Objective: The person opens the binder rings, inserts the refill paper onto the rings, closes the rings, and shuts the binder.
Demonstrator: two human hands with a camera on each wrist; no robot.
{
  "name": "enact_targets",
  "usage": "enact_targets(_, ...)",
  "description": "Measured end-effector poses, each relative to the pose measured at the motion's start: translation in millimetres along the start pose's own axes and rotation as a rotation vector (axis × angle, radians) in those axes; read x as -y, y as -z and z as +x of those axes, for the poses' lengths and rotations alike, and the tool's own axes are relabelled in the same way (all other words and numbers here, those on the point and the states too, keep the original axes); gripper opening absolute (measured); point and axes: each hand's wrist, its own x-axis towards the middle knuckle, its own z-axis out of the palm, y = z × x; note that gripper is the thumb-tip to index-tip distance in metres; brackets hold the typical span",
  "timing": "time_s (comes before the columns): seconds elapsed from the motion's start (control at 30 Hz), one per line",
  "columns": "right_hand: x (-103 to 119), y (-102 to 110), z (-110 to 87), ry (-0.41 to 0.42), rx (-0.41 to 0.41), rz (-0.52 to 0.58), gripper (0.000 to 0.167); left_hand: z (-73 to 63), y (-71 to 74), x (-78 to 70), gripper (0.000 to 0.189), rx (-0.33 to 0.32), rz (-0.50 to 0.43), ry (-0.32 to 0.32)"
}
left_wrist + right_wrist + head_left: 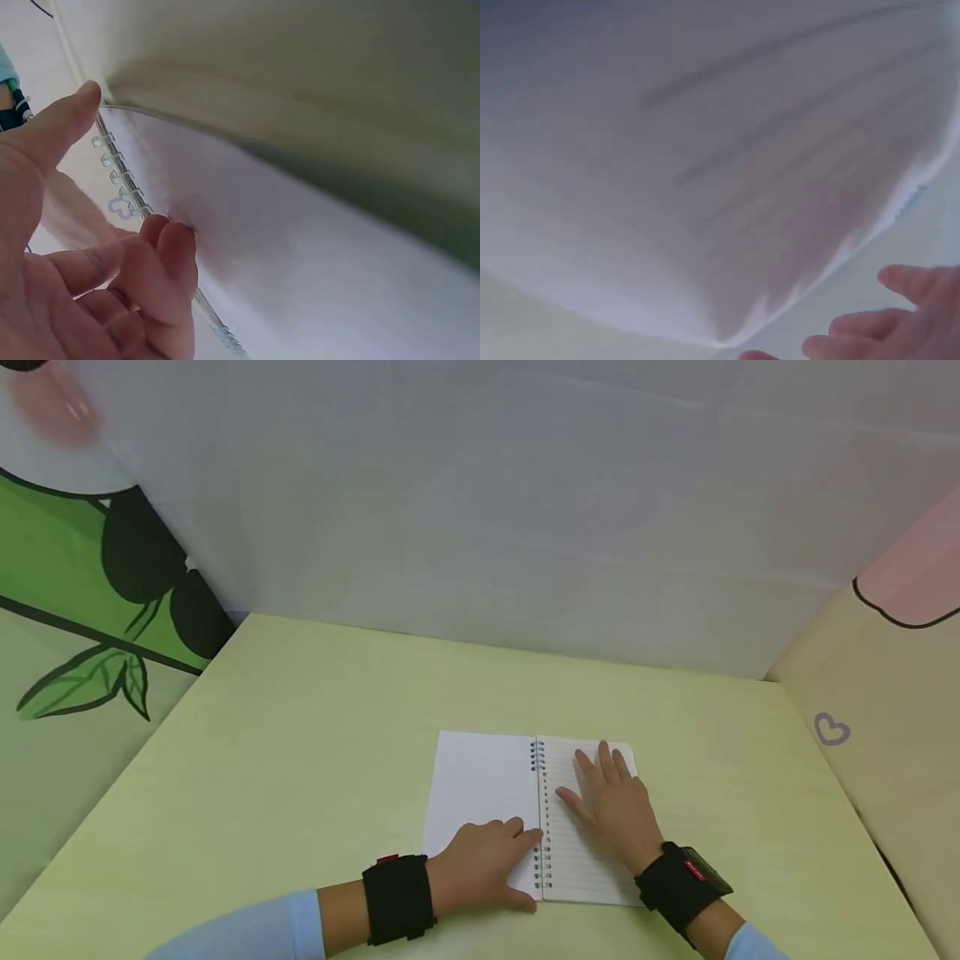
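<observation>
A spiral notebook (483, 777) lies spread flat, with a blank left page and a lined right page. Its ring binding (537, 758) runs down the middle. My left hand (480, 866) rests over the lower left page, its index finger reaching the binding and its thumb at the bottom edge. In the left wrist view, curled fingertips touch the blank page (300, 240) beside the rings (116, 172). My right hand (618, 806) lies spread over the right page, fingers extended toward its top. The right wrist view shows the lined page (795, 180) close up and blurred, with fingers (885, 322) beside it.
The notebook sits on a pale yellow-green table (337, 735). A grey-white wall (480, 527) rises behind the table. Painted side panels stand at left and right, the right one bearing a small heart (832, 729).
</observation>
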Motion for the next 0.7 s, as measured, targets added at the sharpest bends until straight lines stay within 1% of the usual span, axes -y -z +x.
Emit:
enact_targets(0.07, 1, -5, 2.3, -0.019, 0.102, -0.027, 0.071, 0.9, -2.4, -1.5, 0.079, 0.010, 0.019, -0.009)
enact_targets(0.13, 2, -8, 3.2, -0.043, 0.178, -0.009, 0.074, 2.0, -4.1, -2.8, 0.077, 0.010, 0.041, -0.016)
enact_targets(0.23, 3, -9, 6.7, -0.035, 0.213, -0.006, 0.075, 4.5, -4.7, -5.1, 0.069, 0.004, 0.083, -0.034)
enact_targets(0.27, 2, -9, 8.8, -0.028, 0.218, -0.003, 0.075, 5.9, -4.7, -6.0, 0.065, -0.002, 0.108, -0.053)
enact_targets(0.3, 0, -8, 10.8, -0.022, 0.218, 0.004, 0.075, 6.9, -4.9, -6.7, 0.059, -0.015, 0.145, -0.084)
enact_targets(0.37, -3, -7, 14.8, -0.015, 0.227, 0.005, 0.075, 7.5, -5.8, -8.3, 0.045, -0.052, 0.243, -0.169)
enact_targets(0.43, -8, -6, 18.5, -0.009, 0.233, 0.006, 0.074, 5.5, -6.6, -9.3, 0.032, -0.114, 0.371, -0.265)
enact_targets(0.47, -10, -6, 20.2, -0.006, 0.235, 0.005, 0.074, 3.7, -6.6, -9.4, 0.027, -0.147, 0.432, -0.302)
enact_targets(0.53, -14, -5, 24.1, 0.000, 0.240, 0.004, 0.074, -2.6, -4.7, -8.1, 0.023, -0.193, 0.523, -0.341)
enact_targets(0.6, -18, -3, 27.8, 0.007, 0.238, 0.008, 0.074, -11.3, 0.3, -3.3, 0.025, -0.205, 0.565, -0.334)
enact_targets(0.63, -19, -2, 29.5, 0.009, 0.236, 0.011, 0.074, -15.9, 3.3, 0.5, 0.026, -0.214, 0.582, -0.316)
enact_targets(0.7, -22, 0, 32.9, 0.012, 0.235, 0.015, 0.074, -26.3, 11.1, 10.0, 0.029, -0.234, 0.585, -0.263)
